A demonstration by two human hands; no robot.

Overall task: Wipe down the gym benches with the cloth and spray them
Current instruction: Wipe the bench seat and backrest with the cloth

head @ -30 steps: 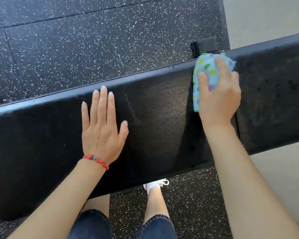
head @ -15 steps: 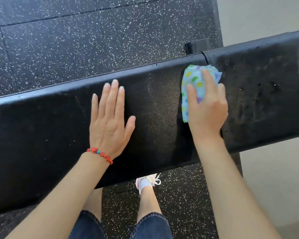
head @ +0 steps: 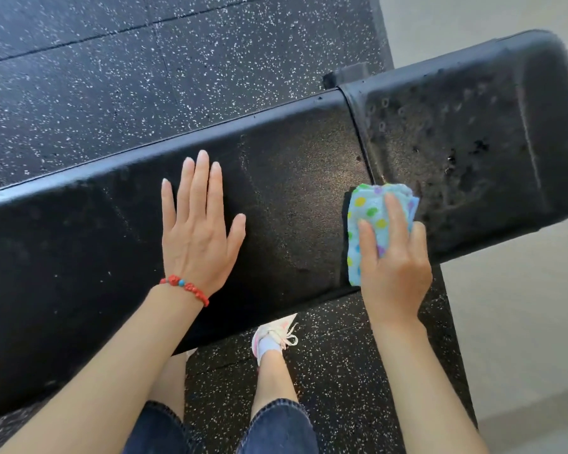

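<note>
A long black padded gym bench [head: 292, 178] runs across the view from lower left to upper right. It has a seam between the long pad and a shorter end pad [head: 466, 126], which shows wet spots. My right hand [head: 394, 257] presses a folded light-blue cloth [head: 369, 221] with coloured dots onto the bench at the seam, near the front edge. Flat on the long pad lies my left hand [head: 197, 227], fingers spread, a red bead bracelet on its wrist. No spray bottle is in view.
Black speckled rubber flooring [head: 145, 77] lies beyond and under the bench. A pale smooth floor [head: 522, 322] begins at the right. My legs in denim shorts and a white shoe [head: 273, 339] stand just in front of the bench. A black bracket [head: 345, 75] shows behind the seam.
My right hand has drawn the cloth from the bench's far edge toward the near edge along the seam. My left hand has stayed flat on the pad. The view shifted, showing more of the end pad.
</note>
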